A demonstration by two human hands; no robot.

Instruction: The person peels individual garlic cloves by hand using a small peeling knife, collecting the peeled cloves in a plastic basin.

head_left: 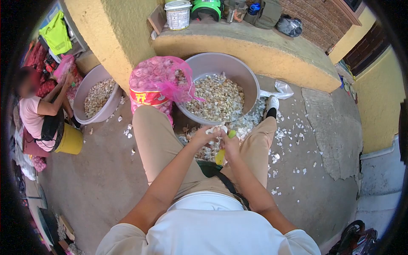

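Between my knees, my left hand (205, 137) is closed around a whitish garlic piece (217, 129). Touching it from the right, my right hand (230, 143) grips a yellow-green tool (220, 157), whose blade, if any, I cannot make out. Beyond my hands stands a wide grey tub (253, 80) partly filled with garlic cloves (219, 95). A pink mesh sack (155, 74) of garlic bulbs leans against the tub's left side. Loose skins and cloves lie beneath my hands.
At the left, a seated person (40, 110) is beside a second tub (111, 100) of cloves and a yellow bucket (71, 139). A raised ledge (255, 47) holds a white bucket (177, 16), a green helmet (207, 8) and bags. Skins are scattered over the floor (297, 178).
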